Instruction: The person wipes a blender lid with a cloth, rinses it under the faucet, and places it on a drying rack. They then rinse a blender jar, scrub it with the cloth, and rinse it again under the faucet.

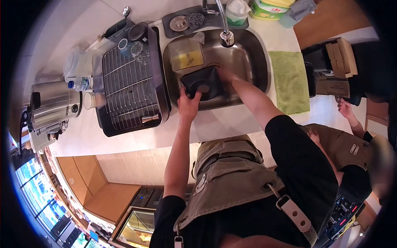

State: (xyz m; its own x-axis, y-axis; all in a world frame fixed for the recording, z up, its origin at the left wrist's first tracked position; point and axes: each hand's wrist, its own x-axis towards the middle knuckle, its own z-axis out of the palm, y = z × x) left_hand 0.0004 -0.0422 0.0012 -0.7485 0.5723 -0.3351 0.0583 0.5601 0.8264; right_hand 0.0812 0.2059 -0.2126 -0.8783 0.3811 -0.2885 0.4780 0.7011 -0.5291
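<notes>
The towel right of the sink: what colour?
The towel is plain green, clearest in the head view.

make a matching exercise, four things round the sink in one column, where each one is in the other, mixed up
1. green rectangular cloth
2. grey wire scourer
3. clear square container
4. black square item

A. gripped by left hand
B. flat on the pale counter
C. on the dark tray behind the steel sink
D. in the sink, holding something yellow

1-B; 2-C; 3-D; 4-A
</notes>
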